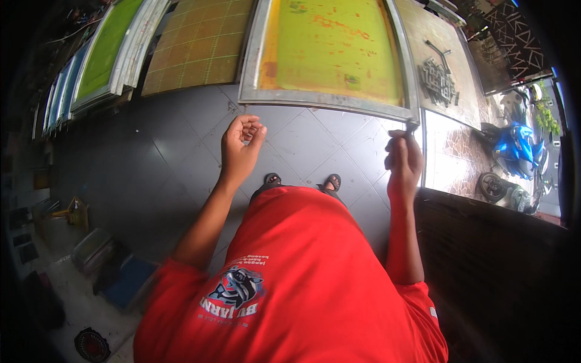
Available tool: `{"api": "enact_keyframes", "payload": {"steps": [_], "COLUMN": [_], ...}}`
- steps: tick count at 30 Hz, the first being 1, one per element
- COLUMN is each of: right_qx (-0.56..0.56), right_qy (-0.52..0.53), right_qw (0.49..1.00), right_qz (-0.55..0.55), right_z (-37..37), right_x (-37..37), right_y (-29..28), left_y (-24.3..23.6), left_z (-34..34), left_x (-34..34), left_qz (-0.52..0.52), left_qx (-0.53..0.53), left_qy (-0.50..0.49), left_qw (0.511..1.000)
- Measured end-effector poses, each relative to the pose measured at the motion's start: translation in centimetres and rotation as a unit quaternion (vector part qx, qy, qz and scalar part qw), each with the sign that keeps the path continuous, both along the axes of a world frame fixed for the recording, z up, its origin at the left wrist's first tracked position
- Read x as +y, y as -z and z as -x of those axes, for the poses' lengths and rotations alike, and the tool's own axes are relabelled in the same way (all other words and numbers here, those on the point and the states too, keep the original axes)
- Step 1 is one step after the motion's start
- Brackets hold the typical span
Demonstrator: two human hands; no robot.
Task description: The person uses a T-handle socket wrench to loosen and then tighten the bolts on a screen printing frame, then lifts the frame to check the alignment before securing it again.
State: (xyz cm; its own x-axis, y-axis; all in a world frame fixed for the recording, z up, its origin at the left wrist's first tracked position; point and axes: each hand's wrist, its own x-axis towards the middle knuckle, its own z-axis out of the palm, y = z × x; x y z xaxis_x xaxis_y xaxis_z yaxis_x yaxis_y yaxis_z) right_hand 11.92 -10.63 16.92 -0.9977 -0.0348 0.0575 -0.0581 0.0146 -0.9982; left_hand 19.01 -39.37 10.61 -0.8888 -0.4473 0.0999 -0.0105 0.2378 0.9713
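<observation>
A screen-printing frame (pixel 402 66) with a grey border and yellow-green mesh lies in front of me, marked with orange and dark patches. My left hand (pixel 242 145) is below its near-left corner, fingers loosely curled and apart, holding nothing I can see. My right hand (pixel 400 154) is raised at the near-right corner, fingers closed; what they hold there, if anything, is hidden by the fingers and a small dark piece at the corner.
A brown gridded board (pixel 190 48) and stacked green and blue screens (pixel 100 54) stand left. A pale board (pixel 460 109) bears dark metal pieces (pixel 439 81). A blue scooter (pixel 517 148) is at right. Panels and boxes (pixel 121 275) sit lower left, on the grey tiled floor (pixel 163 145).
</observation>
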Motion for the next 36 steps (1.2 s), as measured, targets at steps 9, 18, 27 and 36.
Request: {"api": "enact_keyframes", "payload": {"steps": [9, 18, 27, 36], "right_qx": [0.208, 0.297, 0.350, 0.337], "right_qy": [-0.223, -0.304, -0.322, -0.351], "right_qw": [0.864, 0.730, 0.679, 0.650], "right_qz": [-0.400, -0.536, -0.559, -0.584], "right_z": [2.8, 6.4, 6.9, 8.3], "right_x": [-16.2, -21.9, -24.2, -25.7], "right_y": [9.1, 9.7, 8.7, 7.9], "left_y": [8.9, 10.6, 10.4, 10.3], "left_z": [-0.5, 0.1, 3.9, 4.5], "left_x": [-8.8, -10.0, -9.6, -9.4], "left_qz": [-0.290, -0.109, -0.260, -0.397], "left_qx": [-0.199, -0.109, -0.164, -0.176], "left_qy": [-0.031, 0.005, 0.038, 0.033], "left_qw": [0.935, 0.988, 0.951, 0.900]}}
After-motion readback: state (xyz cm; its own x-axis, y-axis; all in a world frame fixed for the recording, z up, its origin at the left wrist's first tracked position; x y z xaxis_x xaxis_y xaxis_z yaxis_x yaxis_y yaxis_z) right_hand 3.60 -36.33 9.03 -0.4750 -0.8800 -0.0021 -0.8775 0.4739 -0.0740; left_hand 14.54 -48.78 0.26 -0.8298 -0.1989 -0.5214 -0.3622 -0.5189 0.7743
